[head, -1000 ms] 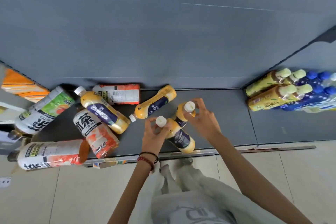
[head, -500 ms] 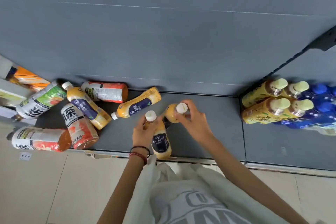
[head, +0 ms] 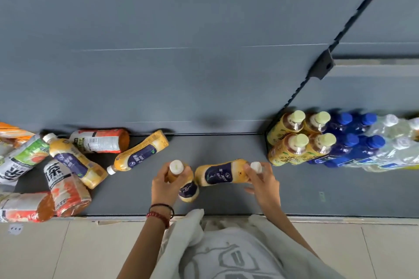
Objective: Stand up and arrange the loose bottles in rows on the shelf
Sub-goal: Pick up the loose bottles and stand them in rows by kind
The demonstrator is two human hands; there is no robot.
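Sideways bottle [head: 218, 173], right hand [head: 264, 184], points cap rightward; upright bottle [head: 189, 190], left hand [head: 164, 186].

Left hand [head: 164, 186] grips the upright bottle [head: 189, 189], right hand [head: 265, 184] the tilted bottle [head: 218, 174].

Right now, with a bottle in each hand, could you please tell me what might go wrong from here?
The right hand pinches the sideways yellow bottle only at its neck; it could slip against the other yellow bottle gripped by the left hand. Swinging it upright may bump the standing green-capped bottles beside it. The orange-labelled bottle lying at the shelf front could roll off.
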